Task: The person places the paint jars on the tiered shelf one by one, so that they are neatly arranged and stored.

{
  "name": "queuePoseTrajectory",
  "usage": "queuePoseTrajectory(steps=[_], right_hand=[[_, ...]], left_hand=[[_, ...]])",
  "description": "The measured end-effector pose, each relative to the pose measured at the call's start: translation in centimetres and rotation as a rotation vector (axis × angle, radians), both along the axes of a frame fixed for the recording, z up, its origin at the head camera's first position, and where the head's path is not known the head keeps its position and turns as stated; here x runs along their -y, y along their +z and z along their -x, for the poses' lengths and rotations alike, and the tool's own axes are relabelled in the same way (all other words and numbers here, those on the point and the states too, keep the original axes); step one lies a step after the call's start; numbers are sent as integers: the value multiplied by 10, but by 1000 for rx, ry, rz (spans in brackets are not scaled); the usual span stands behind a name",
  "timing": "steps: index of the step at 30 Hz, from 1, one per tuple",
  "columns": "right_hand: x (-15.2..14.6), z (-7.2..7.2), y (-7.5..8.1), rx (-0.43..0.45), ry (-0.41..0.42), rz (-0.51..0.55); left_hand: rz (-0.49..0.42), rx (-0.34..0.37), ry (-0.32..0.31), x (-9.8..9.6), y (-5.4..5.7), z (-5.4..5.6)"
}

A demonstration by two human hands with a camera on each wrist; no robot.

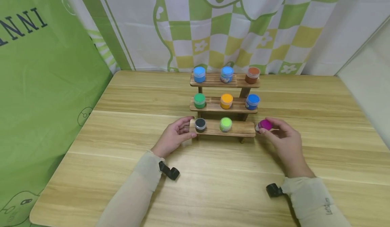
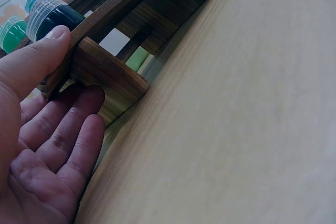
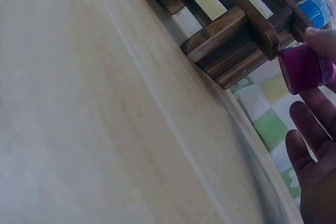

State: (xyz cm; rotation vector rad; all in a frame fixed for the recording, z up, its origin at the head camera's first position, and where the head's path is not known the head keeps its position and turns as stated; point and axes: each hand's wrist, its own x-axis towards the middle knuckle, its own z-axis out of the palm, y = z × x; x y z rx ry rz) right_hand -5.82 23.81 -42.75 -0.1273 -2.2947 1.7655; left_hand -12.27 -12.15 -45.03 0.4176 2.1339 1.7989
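A three-tier wooden display rack (image 1: 240, 129) carries small lidded paint jars. My left hand (image 1: 175, 135) holds the left end of its lowest tier, thumb (image 2: 50, 45) at the board beside the black jar (image 1: 200, 125) and fingers below the board in the left wrist view. My right hand (image 1: 286, 142) pinches a magenta jar (image 1: 264, 125) between thumb and fingers, just off the right end of that tier. In the right wrist view the magenta jar (image 3: 302, 69) is tilted and overlaps the board's end. A lime green jar (image 1: 225, 124) stands mid-tier.
The middle tier bears a green jar (image 1: 199, 100), an orange jar (image 1: 226, 100) and a dark blue jar (image 1: 252, 101). Two light blue jars and a brown jar (image 1: 252, 75) stand on top. Behind the wooden table (image 1: 207, 186) hangs a checked curtain (image 1: 219, 27).
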Motion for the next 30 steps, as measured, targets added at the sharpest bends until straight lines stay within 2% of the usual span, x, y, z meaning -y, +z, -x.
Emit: queuePoseTrajectory(steps=[3, 12, 30], right_hand=[[1, -1, 1, 14, 8, 49], [4, -1, 1, 42, 0, 1], [16, -1, -1, -10, 44, -38]], left_hand=[[-2, 2, 0, 0, -1, 0], [3, 10, 2, 0, 1, -1], [-4, 7, -3, 0, 2, 0]])
